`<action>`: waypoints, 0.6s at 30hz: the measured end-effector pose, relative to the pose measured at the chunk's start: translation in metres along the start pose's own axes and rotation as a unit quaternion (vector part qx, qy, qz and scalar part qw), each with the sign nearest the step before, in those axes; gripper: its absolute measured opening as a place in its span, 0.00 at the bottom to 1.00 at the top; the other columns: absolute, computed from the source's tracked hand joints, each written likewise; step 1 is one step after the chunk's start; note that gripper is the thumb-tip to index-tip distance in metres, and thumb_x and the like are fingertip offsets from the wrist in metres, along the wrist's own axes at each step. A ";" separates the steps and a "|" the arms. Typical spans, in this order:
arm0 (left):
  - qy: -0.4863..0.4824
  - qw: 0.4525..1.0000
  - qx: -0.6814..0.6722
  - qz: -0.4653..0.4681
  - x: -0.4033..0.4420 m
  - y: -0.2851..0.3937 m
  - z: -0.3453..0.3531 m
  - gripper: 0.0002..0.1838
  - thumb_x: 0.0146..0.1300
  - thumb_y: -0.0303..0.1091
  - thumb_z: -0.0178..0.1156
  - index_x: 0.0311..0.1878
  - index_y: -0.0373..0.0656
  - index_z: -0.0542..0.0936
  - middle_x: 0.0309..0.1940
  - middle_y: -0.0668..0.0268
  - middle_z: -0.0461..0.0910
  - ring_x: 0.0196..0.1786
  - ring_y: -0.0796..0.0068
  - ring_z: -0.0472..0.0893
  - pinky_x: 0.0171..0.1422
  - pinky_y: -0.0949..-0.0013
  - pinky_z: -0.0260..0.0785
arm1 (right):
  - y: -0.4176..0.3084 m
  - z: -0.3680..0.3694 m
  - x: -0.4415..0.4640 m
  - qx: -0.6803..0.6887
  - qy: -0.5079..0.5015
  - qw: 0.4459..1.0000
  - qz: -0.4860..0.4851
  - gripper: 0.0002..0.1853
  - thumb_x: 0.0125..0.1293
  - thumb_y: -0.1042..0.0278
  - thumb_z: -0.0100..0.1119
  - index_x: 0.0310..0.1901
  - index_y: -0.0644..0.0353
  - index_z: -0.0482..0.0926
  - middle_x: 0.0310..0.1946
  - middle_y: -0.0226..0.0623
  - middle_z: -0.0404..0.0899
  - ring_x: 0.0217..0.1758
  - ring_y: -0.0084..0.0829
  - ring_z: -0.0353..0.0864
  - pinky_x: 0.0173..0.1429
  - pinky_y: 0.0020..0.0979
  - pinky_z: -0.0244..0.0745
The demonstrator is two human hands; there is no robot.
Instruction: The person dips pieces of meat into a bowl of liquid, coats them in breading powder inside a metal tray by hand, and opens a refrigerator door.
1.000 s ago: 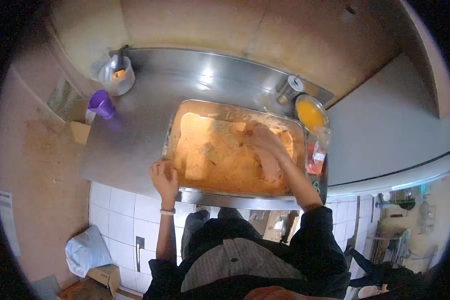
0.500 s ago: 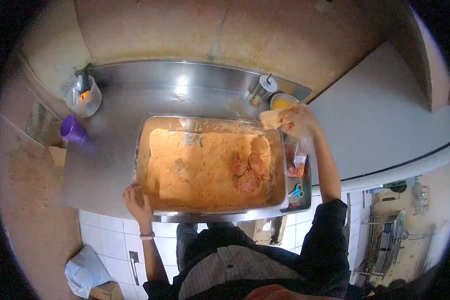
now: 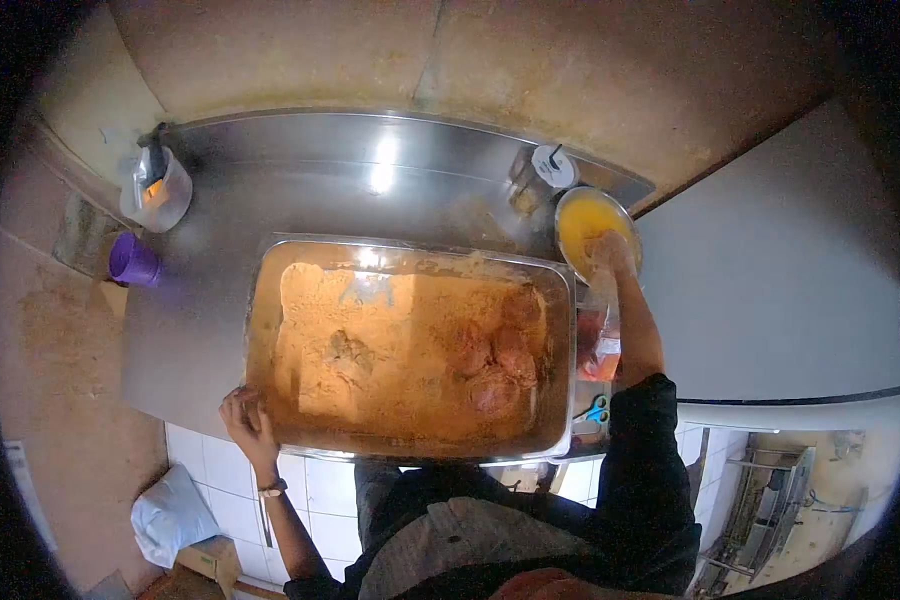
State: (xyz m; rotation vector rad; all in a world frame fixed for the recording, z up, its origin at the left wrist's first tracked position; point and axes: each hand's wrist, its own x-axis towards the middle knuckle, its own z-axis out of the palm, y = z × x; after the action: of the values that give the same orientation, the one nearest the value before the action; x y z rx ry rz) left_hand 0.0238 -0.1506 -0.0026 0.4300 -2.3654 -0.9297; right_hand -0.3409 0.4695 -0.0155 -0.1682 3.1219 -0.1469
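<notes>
A large rectangular metal tray (image 3: 410, 452) holds orange-tan powdery coating (image 3: 370, 345). Several reddish meat pieces (image 3: 495, 390), dusted with the coating, lie at its right side. My left hand (image 3: 250, 418) has its fingers curled at the tray's near left corner. Over at the upper right, my right hand (image 3: 610, 250) reaches down into a round metal bowl (image 3: 564, 262) of beaten-egg-like yellow liquid (image 3: 590, 212). Its fingertips are in the liquid, so I cannot make out whether they hold anything.
A lidded clear container (image 3: 552, 168) stands behind the bowl. Right of the tray lie a red-and-clear plastic packet (image 3: 600, 345) and blue-handled scissors (image 3: 596, 410). A purple cup (image 3: 133, 260) and a white tub (image 3: 160, 200) with a black-handled tool stand at the left.
My right hand has moved from above the tray's far right corner down into the bowl. My left hand remains at the tray's near left corner. The view has shifted slightly.
</notes>
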 end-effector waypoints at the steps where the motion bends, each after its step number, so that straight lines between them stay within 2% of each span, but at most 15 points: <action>1: 0.006 1.000 -0.010 -0.004 0.000 -0.001 0.001 0.11 0.57 0.29 0.57 0.43 0.37 0.77 0.46 0.54 0.75 0.54 0.53 0.71 0.61 0.57 0.62 | 0.002 -0.002 0.002 -0.015 0.021 1.000 0.000 0.17 0.64 0.57 0.53 0.37 0.62 0.85 0.35 0.43 0.84 0.34 0.34 0.83 0.40 0.38 0.77; 2: 0.013 1.000 -0.019 -0.007 0.000 -0.002 0.001 0.11 0.58 0.30 0.58 0.43 0.36 0.77 0.46 0.54 0.75 0.54 0.54 0.71 0.61 0.57 0.62 | 0.015 0.006 0.008 -0.030 0.042 0.999 0.001 0.17 0.64 0.57 0.52 0.38 0.62 0.85 0.35 0.44 0.85 0.34 0.34 0.83 0.40 0.37 0.77; 3: 0.013 1.000 -0.018 -0.008 -0.001 -0.004 0.003 0.11 0.58 0.30 0.58 0.43 0.36 0.77 0.46 0.54 0.75 0.54 0.54 0.71 0.61 0.57 0.62 | 0.030 0.011 0.022 0.293 0.012 0.952 0.084 0.17 0.62 0.57 0.55 0.38 0.63 0.85 0.34 0.43 0.85 0.33 0.34 0.84 0.39 0.36 0.77; 4: 0.030 0.999 -0.023 0.006 -0.003 -0.009 0.005 0.11 0.59 0.30 0.58 0.43 0.36 0.76 0.45 0.55 0.75 0.54 0.55 0.71 0.61 0.58 0.62 | 0.028 0.006 0.022 0.445 -0.011 0.888 0.118 0.17 0.61 0.57 0.56 0.38 0.63 0.85 0.33 0.43 0.85 0.32 0.33 0.84 0.38 0.36 0.77; 5: 0.045 0.998 -0.029 0.020 -0.004 -0.012 0.005 0.11 0.60 0.30 0.58 0.44 0.36 0.76 0.45 0.55 0.75 0.53 0.56 0.71 0.61 0.58 0.62 | 0.025 0.001 0.022 0.582 -0.023 0.797 0.159 0.17 0.60 0.56 0.58 0.38 0.64 0.84 0.32 0.43 0.85 0.31 0.33 0.84 0.38 0.35 0.77; 6: 0.043 0.998 -0.029 0.020 -0.004 -0.010 0.002 0.11 0.60 0.30 0.58 0.44 0.36 0.76 0.45 0.55 0.75 0.53 0.56 0.71 0.61 0.58 0.62 | -0.008 -0.040 0.005 0.423 0.025 0.899 0.108 0.17 0.57 0.57 0.61 0.37 0.64 0.84 0.31 0.43 0.85 0.31 0.33 0.84 0.37 0.35 0.77; 7: 0.012 1.000 -0.013 0.003 -0.001 -0.006 -0.002 0.11 0.59 0.30 0.58 0.44 0.36 0.76 0.46 0.55 0.75 0.54 0.55 0.71 0.62 0.58 0.62 | -0.033 -0.073 -0.011 0.247 0.071 0.965 0.053 0.17 0.55 0.57 0.65 0.37 0.63 0.85 0.29 0.43 0.84 0.31 0.33 0.85 0.37 0.34 0.77; 8: -0.019 1.000 0.003 -0.013 0.001 -0.004 -0.003 0.12 0.59 0.30 0.58 0.45 0.36 0.76 0.47 0.54 0.74 0.54 0.55 0.71 0.62 0.58 0.62 | -0.037 -0.083 -0.015 0.244 0.070 0.965 0.057 0.17 0.55 0.57 0.65 0.37 0.63 0.85 0.29 0.43 0.84 0.31 0.33 0.85 0.37 0.34 0.77; 10: -0.020 1.000 -0.011 -0.012 0.002 -0.002 -0.001 0.12 0.58 0.29 0.58 0.44 0.36 0.76 0.47 0.54 0.74 0.55 0.55 0.71 0.62 0.58 0.62 | -0.047 -0.102 -0.012 0.147 0.078 0.979 0.122 0.17 0.49 0.58 0.69 0.36 0.62 0.85 0.28 0.42 0.84 0.33 0.33 0.85 0.37 0.35 0.77; 11: -0.020 1.000 -0.020 -0.011 0.000 -0.002 -0.004 0.12 0.58 0.29 0.57 0.44 0.36 0.76 0.48 0.54 0.74 0.55 0.55 0.71 0.62 0.58 0.62 | -0.056 -0.113 -0.015 0.146 0.075 0.979 0.118 0.17 0.49 0.58 0.69 0.36 0.62 0.85 0.28 0.42 0.84 0.33 0.33 0.85 0.37 0.35 0.77; 13: -0.010 1.000 -0.019 -0.008 -0.002 -0.002 -0.003 0.11 0.57 0.28 0.57 0.43 0.36 0.76 0.47 0.54 0.74 0.55 0.55 0.71 0.62 0.58 0.62 | -0.074 -0.126 -0.025 0.052 0.057 0.989 0.122 0.14 0.49 0.54 0.69 0.32 0.55 0.86 0.31 0.44 0.84 0.37 0.42 0.85 0.43 0.41 0.78; 17: 0.006 1.000 -0.028 0.007 -0.001 -0.006 -0.001 0.11 0.55 0.27 0.57 0.42 0.38 0.77 0.46 0.56 0.76 0.56 0.54 0.70 0.62 0.57 0.62 | -0.061 -0.120 -0.032 0.038 0.075 0.987 0.135 0.15 0.51 0.56 0.68 0.35 0.58 0.85 0.29 0.40 0.85 0.33 0.38 0.84 0.39 0.36 0.77; 18: 0.009 0.999 -0.040 0.007 -0.001 -0.005 -0.001 0.11 0.55 0.27 0.57 0.42 0.39 0.78 0.46 0.56 0.76 0.56 0.54 0.70 0.62 0.57 0.61 | -0.057 -0.116 -0.040 0.053 0.138 0.985 0.088 0.16 0.53 0.54 0.67 0.33 0.59 0.84 0.30 0.45 0.84 0.35 0.42 0.84 0.40 0.39 0.77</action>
State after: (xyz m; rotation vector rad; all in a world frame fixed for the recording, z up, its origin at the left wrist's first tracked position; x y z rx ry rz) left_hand 0.0255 -0.1546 -0.0060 0.3869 -2.3038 -1.0065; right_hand -0.2966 0.4283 0.1054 0.1416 3.3692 -0.3640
